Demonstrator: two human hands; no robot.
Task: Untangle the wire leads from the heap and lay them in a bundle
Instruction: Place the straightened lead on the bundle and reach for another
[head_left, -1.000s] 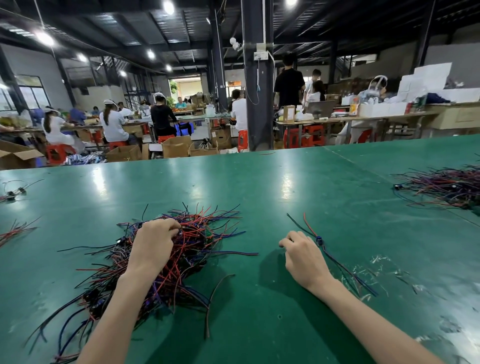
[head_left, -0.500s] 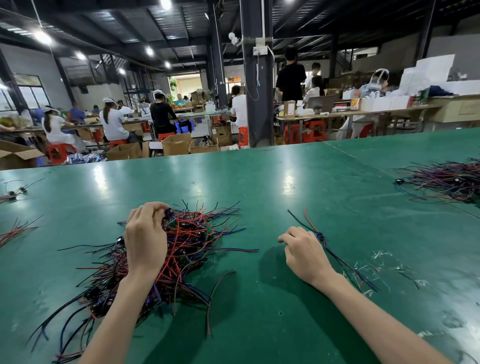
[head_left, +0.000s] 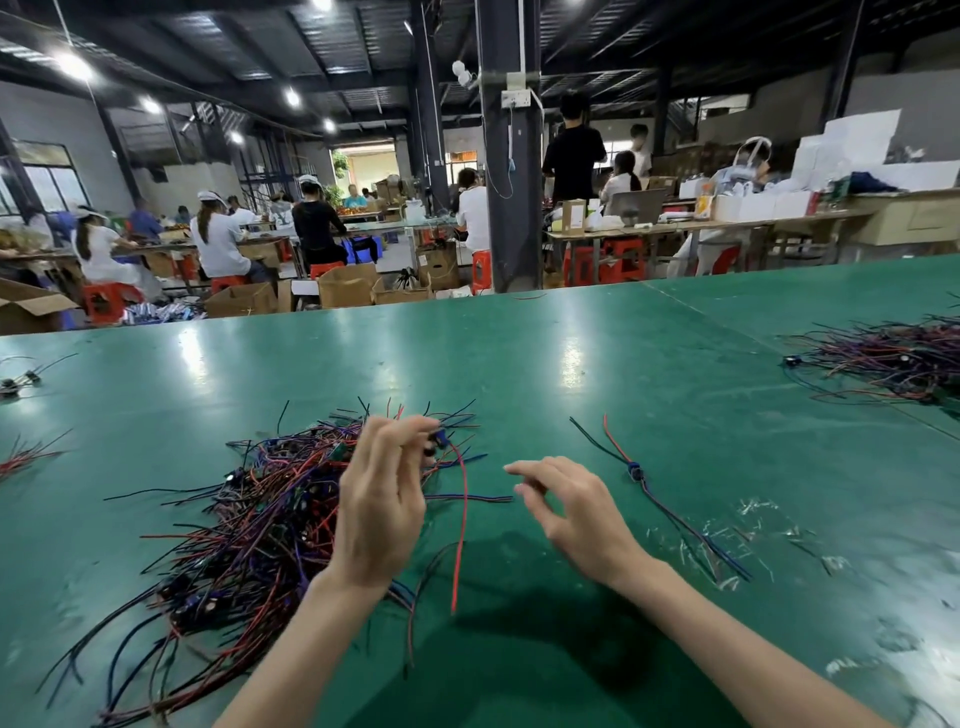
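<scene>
Centre frame: left hand (head_left: 384, 499) above heap's right edge, fingertips pinching lead (head_left: 465, 519) by small dark connector (head_left: 441, 441), mostly hidden by fingers. Red wire hangs near-vertical, free end toward lower centre. To its right, right hand (head_left: 576, 506) holds nothing, fingers loosely spread, pointing left. Left of centre, heap (head_left: 244, 525) sprawls toward lower left on table (head_left: 571, 364). Right of that hand, single lead (head_left: 636, 470) lies diagonal, upper left to lower right. Right edge: second heap (head_left: 883, 358), cut off.

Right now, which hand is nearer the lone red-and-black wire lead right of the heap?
Right. Right hand just left of the lead; left hand farther left, over the heap.
</scene>
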